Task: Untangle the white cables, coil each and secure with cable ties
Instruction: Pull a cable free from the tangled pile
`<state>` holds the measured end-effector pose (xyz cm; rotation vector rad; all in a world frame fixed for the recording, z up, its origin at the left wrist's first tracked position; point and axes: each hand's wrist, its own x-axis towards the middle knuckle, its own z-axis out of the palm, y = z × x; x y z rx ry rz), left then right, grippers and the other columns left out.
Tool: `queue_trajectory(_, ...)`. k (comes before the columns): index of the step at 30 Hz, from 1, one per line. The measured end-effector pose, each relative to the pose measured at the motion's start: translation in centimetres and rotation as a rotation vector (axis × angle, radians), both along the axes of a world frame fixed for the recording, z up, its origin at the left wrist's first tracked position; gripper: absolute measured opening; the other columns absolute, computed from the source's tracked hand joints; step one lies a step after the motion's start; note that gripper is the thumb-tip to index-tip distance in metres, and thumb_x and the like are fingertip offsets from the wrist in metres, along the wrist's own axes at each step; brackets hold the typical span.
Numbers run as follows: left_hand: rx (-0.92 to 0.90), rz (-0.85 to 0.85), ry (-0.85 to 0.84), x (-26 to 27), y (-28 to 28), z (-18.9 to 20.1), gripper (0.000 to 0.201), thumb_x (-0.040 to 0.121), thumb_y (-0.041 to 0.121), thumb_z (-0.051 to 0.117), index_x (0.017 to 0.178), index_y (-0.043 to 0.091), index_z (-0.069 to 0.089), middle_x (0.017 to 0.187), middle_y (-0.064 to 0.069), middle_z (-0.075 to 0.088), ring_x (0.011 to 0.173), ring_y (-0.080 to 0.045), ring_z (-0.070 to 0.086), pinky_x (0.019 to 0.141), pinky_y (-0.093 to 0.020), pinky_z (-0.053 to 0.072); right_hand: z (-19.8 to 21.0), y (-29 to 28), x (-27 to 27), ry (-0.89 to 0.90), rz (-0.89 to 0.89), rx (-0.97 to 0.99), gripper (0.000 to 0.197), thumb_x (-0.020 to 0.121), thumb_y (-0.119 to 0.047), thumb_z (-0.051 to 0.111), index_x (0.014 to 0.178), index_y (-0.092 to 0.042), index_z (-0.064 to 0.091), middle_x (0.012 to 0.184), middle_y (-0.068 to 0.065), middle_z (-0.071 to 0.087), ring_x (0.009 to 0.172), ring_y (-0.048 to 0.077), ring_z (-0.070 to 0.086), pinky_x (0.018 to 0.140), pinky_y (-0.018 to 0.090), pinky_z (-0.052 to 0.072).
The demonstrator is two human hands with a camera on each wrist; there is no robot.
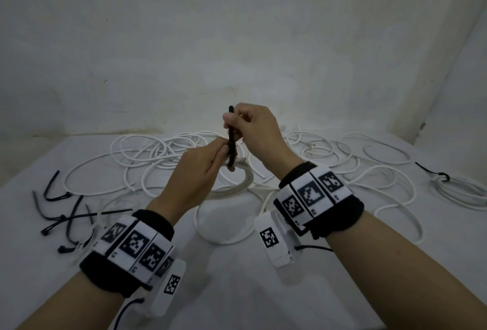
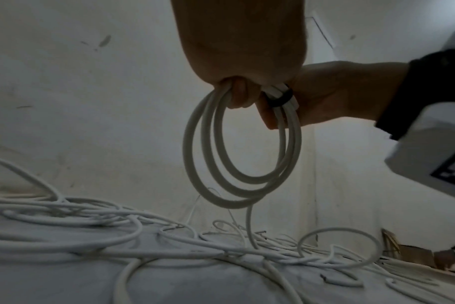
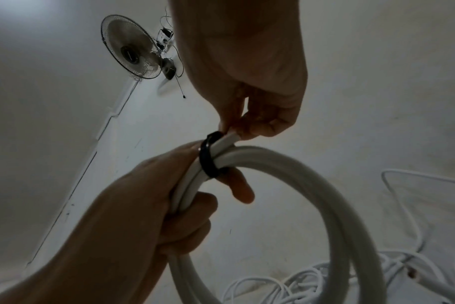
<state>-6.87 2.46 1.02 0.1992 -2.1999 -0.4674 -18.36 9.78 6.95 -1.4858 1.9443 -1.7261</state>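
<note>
At the lower left of the head view, spare cable ties are lying on the table. At centre, the left hand is gripping the coiled white cable, fingers curled round its strands. The black cable tie is looping the bundle. Right of it, the right hand is pinching the tie's tail; it should be pulling straight while the left is keeping the loops stacked. A tied coil is lying at far right.
</note>
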Motion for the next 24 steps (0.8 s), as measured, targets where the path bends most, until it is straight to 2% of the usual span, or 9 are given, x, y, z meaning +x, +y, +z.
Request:
queue_trajectory(1,-0.007,-0.013,0.001,0.0,0.3,0.1,0.047,0.094,0.040,0.022,0.092,0.010,0.058,0.068,0.011,0.063,0.060,-0.001,0.054,0.058,-0.015,0.040,0.2,-0.2,-0.1,0.013,-0.031,-0.009,0.024,0.091,-0.014,0.056,0.068,-0.007,0.056,0.062,0.002,0.059,0.051,0.007,0.054,0.060,0.026,0.048)
queue_trajectory(3,-0.022,-0.036,-0.001,0.1,0.9,0.3,0.038,0.093,0.038,0.024,0.084,0.015,0.053,0.059,0.016,0.053,0.057,0.003,0.051,0.056,-0.011,0.035,0.4,-0.7,-0.2,0.046,-0.065,-0.006,0.025,0.091,-0.016,0.054,0.071,-0.001,0.052,0.067,0.011,0.059,0.057,0.016,0.053,0.065,0.039,0.050)
queue_trajectory(7,-0.146,-0.009,-0.105,0.6,0.7,0.6,0.040,0.091,0.050,0.033,0.096,0.018,0.057,0.064,0.010,0.056,0.055,-0.009,0.054,0.055,-0.023,0.039,-0.6,-1.0,-0.4,0.025,-0.106,0.050,0.028,0.090,-0.016,0.055,0.065,-0.009,0.044,0.062,0.005,0.048,0.061,0.022,0.049,0.070,0.050,0.052)
queue_trajectory(9,-0.140,0.019,-0.142,0.6,0.7,0.5,0.040,0.089,0.056,0.036,0.096,0.022,0.055,0.066,0.009,0.059,0.058,-0.013,0.056,0.056,-0.027,0.041,-1.0,-1.0,-0.4,0.015,-0.126,0.037,0.031,0.090,-0.017,0.054,0.063,-0.013,0.040,0.061,0.003,0.045,0.058,0.019,0.048,0.066,0.046,0.051)
queue_trajectory(11,0.014,0.029,-0.147,0.3,1.2,0.3,0.038,0.088,0.060,0.044,0.095,0.023,0.048,0.069,0.008,0.060,0.061,-0.010,0.057,0.058,-0.027,0.041,-1.0,-0.8,-0.4,-0.023,-0.099,0.004,0.027,0.091,-0.019,0.054,0.067,-0.012,0.045,0.059,0.001,0.048,0.048,0.011,0.049,0.055,0.032,0.051)
queue_trajectory(14,0.349,-0.044,-0.041,-0.1,1.7,0.1,0.040,0.084,0.043,0.055,0.103,0.016,0.033,0.071,0.006,0.060,0.058,-0.004,0.055,0.060,-0.015,0.041,-0.5,-0.6,-0.2,-0.073,-0.049,-0.012,0.023,0.093,-0.019,0.053,0.074,-0.006,0.051,0.056,-0.001,0.049,0.037,0.003,0.043,0.042,0.019,0.042)
queue_trajectory(18,0.454,-0.107,-0.034,-0.1,1.5,0.6,0.028,0.090,0.021,0.058,0.100,0.026,0.032,0.065,0.006,0.057,0.049,-0.001,0.048,0.052,-0.011,0.036,-0.9,-0.1,-0.3,-0.075,0.031,0.031,0.025,0.096,-0.026,0.050,0.082,-0.007,0.057,0.063,-0.002,0.057,0.045,0.003,0.054,0.047,0.020,0.045)
queue_trajectory(21,0.726,-0.130,0.094,0.2,0.4,1.0,0.013,0.094,0.024,0.050,0.095,0.026,0.037,0.069,0.000,0.053,0.039,-0.002,0.034,0.040,-0.013,0.028,-2.0,0.7,0.1,0.178,0.112,0.067,0.018,0.095,-0.029,0.051,0.092,-0.014,0.060,0.082,-0.002,0.062,0.076,0.011,0.060,0.072,0.029,0.051)
queue_trajectory(24,0.915,-0.153,0.133,0.6,-0.5,1.1,0.006,0.097,0.024,0.047,0.097,0.019,0.043,0.067,-0.001,0.051,0.038,-0.004,0.029,0.039,-0.017,0.023,-3.4,0.9,-0.2,0.584,0.075,0.011,0.019,0.091,-0.018,0.058,0.106,-0.008,0.064,0.097,0.005,0.061,0.088,0.017,0.059,0.076,0.028,0.047)
